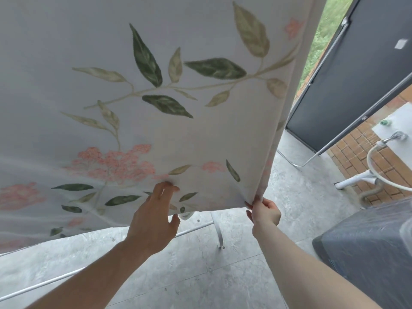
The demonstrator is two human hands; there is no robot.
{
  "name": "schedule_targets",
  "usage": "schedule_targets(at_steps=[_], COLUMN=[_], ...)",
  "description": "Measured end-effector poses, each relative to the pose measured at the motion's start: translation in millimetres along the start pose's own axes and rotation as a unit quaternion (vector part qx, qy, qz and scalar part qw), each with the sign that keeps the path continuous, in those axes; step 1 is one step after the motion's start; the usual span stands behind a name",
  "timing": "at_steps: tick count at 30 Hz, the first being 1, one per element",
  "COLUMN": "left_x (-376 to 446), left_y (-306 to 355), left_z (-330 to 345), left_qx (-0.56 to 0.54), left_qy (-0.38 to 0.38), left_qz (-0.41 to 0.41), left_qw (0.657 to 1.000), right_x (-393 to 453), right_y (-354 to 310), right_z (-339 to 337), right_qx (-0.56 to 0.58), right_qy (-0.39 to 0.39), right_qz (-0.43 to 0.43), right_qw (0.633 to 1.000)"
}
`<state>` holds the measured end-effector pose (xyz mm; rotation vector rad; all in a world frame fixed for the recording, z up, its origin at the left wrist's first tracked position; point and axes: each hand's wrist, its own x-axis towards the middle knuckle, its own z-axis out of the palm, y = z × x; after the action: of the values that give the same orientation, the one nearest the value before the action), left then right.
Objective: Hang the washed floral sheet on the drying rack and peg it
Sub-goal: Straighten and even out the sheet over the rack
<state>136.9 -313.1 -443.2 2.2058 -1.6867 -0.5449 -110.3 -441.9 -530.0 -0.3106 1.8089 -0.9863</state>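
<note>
Fingers [256, 200] of right hand [264, 211] pinch lower corner of floral sheet [169, 85]; left hand [153, 216] fingers straight, tips touching cloth just left. Sheet hangs vertical above both, long axis across, bottom hem over drying rack [194, 230] rail

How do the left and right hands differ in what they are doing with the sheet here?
The left hand lies against the sheet's face near the bottom hem, fingers fairly straight; the right hand pinches the sheet's lower corner, fingers curled. The left hand is further in from the edge; the right is at the hanging side edge. Both are at the sheet's lower end, above the floor.
</note>
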Motion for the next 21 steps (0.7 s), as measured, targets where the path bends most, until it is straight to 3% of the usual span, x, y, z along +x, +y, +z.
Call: schedule_targets(at_steps=[9,11,13,16,18,21], left_x=[2.1,-3.0,-15.8,-38.6,-52.9,-96.2], left_y=[-10.2,-14.6,-16.2,-11.1,-3.7,17.2], left_z=[-22.3,-36.7,-66.3,-102.6,-125.8,-174.0], left_qx=[0.017,0.011,0.012,0.013,0.010,-0.007], left_qy=[-0.025,-0.031,-0.027,-0.018,-0.010,-0.001], left_qz=[-0.002,-0.010,-0.022,-0.045,-0.059,-0.084], left_qw=[1.000,0.999,0.999,0.999,0.998,0.996], right_x=[-23.5,-39.7,-73.9,-137.9,-180.1,-252.2], right_y=[8.4,5.4,-6.5,-26.9,-43.8,-75.6], right_z=[23.6,20.8,15.8,2.2,-7.0,-35.0], right_qx=[-0.035,-0.091,-0.203,-0.241,-0.245,-0.246], right_qy=[-0.015,-0.029,-0.041,-0.112,-0.179,-0.260], right_qz=[0.048,0.045,-0.055,-0.221,-0.272,-0.271], right_qw=[0.998,0.994,0.977,0.938,0.913,0.894])
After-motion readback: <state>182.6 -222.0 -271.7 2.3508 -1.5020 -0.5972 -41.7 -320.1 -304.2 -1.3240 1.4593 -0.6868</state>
